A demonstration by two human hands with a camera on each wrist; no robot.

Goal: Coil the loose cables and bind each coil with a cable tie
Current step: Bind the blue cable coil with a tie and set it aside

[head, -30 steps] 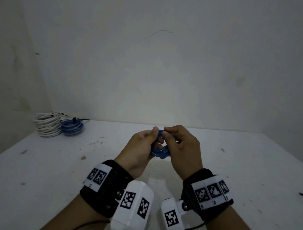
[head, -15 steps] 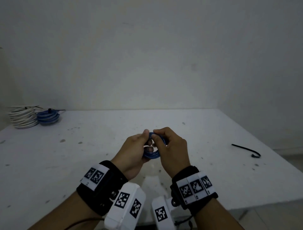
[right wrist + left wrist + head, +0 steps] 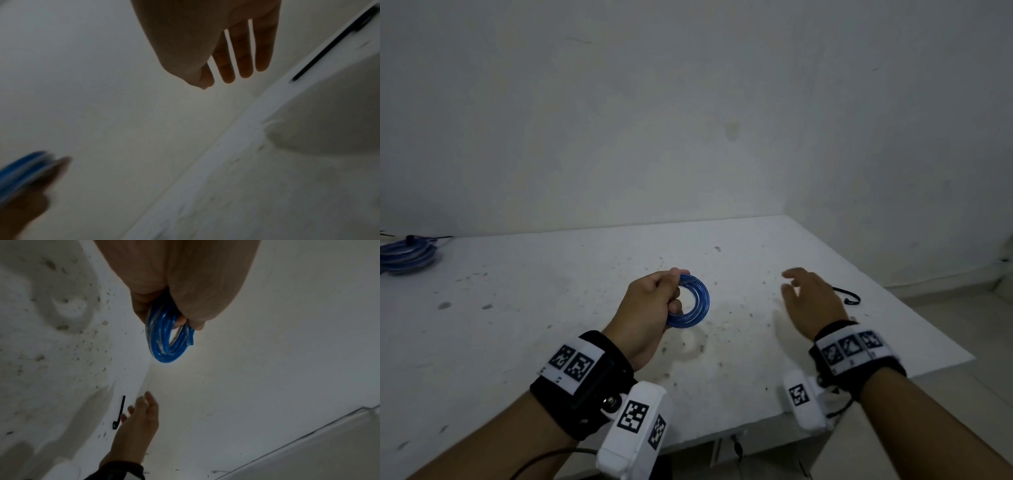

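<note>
The worktop [image 3: 524,329] runs back to the wall, and its right edge slants from the far corner down toward my right forearm, with the floor beyond it. Between my two hands there is a stretch of bare, speckled white surface.

The blue coil [image 3: 690,301] is a small, tight ring of glossy translucent cable, several turns lying together (one cut end pokes out beside my fingertips in the left wrist view). It hangs above the middle of the worktop, held at its left side. A black cable tie [image 3: 847,295] lies flat near the right edge, just beyond my right hand. Another blue coil [image 3: 405,255], already tied, sits at the far left by the wall.

My left hand [image 3: 650,308] grips the ring, thumb on top and fingers curled through and under it. My right hand [image 3: 813,299] holds nothing: palm down, fingers straight and slightly spread, close to the tie; whether it touches, I cannot tell.
</note>
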